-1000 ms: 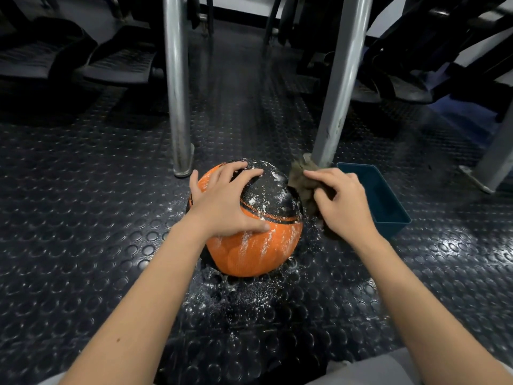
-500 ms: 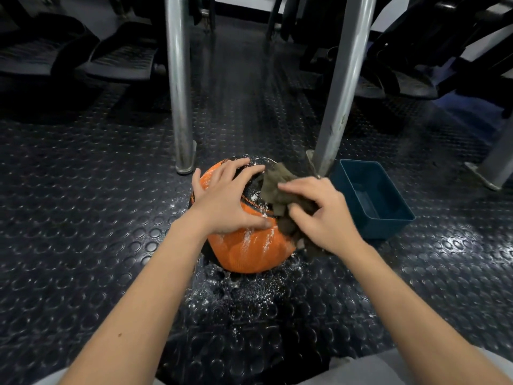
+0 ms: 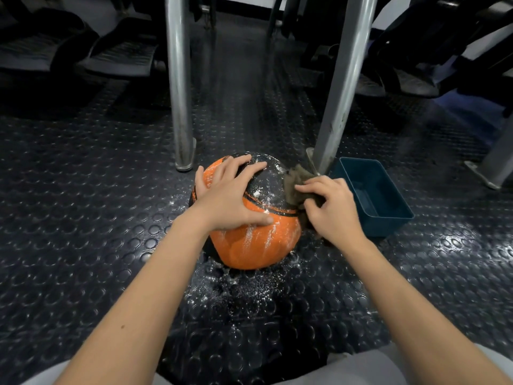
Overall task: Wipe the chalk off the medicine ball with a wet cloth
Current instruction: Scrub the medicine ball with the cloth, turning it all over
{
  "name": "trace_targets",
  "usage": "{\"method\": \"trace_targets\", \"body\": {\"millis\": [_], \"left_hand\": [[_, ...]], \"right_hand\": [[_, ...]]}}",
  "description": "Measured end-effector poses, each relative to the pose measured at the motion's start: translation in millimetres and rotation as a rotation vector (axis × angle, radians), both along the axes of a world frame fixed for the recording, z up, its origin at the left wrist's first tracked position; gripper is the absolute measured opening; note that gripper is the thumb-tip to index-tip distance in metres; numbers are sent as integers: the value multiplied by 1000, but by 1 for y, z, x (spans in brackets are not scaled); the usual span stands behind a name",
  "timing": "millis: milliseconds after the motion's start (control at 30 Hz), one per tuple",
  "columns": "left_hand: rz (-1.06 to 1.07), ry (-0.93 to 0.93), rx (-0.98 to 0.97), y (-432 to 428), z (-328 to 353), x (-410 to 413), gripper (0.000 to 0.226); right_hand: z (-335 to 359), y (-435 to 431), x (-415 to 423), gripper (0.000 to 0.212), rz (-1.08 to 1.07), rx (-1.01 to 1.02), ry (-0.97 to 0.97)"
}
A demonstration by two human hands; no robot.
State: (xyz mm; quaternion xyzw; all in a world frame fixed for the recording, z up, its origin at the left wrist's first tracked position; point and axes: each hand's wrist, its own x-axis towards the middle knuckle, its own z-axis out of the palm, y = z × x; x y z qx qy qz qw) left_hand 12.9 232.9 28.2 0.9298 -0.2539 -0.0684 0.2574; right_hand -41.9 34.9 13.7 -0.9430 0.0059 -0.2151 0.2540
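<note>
Nearest, loose white chalk [image 3: 244, 290] speckles the studded black rubber floor [image 3: 83, 245] in front of the medicine ball [image 3: 258, 245], which sits on that floor. Being round, it has no long axis; its pebbled orange panel faces the person and its chalk-dusted black panel faces up. The left hand [image 3: 230, 201] lies on top, fingers spread flat. The right hand [image 3: 333, 209] curls its fingers round a crumpled brown cloth [image 3: 295, 179] against the ball's right side. Beyond stand a rectangular blue plastic tub [image 3: 388, 220] and smooth metal posts [image 3: 179, 93].
</note>
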Motion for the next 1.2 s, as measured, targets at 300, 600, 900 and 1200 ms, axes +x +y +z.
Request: {"method": "trace_targets", "body": {"millis": [300,600,900,1200], "left_hand": [[21,1,-17,1,0,2,98],[25,-2,-21,0,0,1,98],[6,13,-34,0,0,1,99],[-3,8,-33,-1,0,2,99]], "right_hand": [[3,16,-3,26,159,27,-168],[13,22,0,28,111,82,-254],[-7,1,2,28,-89,102,-204],[-10,-2,4,23,-89,51,-99]]}}
